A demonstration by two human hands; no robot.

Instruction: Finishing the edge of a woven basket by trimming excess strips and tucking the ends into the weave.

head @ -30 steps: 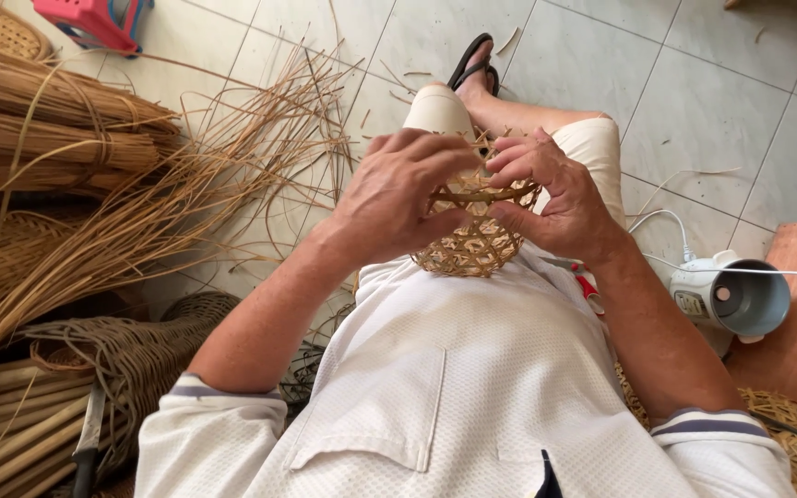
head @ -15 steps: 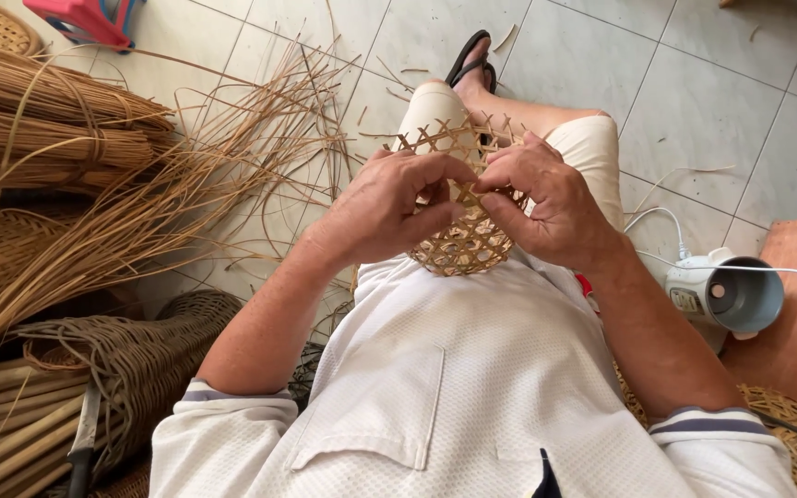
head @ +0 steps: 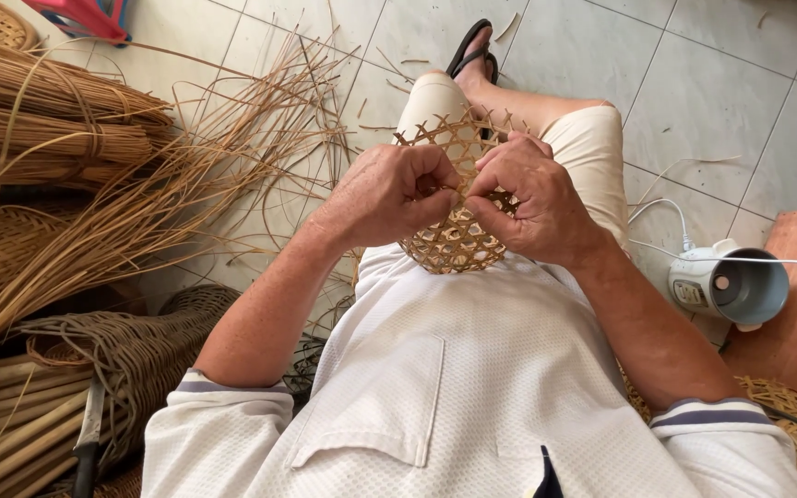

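Both sets of fingers pinch the one open-weave basket (head: 454, 235) held over the lap: left hand (head: 389, 195) and right hand (head: 532, 198) curled tight on its upper edge. Beside them lie three bound cane bundles (head: 43, 124), one fan of loose strips (head: 168, 198), one knife (head: 87, 438) and one small white appliance (head: 726, 286).

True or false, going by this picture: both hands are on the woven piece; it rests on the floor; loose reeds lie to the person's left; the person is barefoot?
1. Both the left hand and the right hand grip the woven piece. True.
2. It rests on the floor. False: it sits in the lap.
3. Loose reeds lie on the left. True.
4. The person is barefoot. False: a dark sandal shows.
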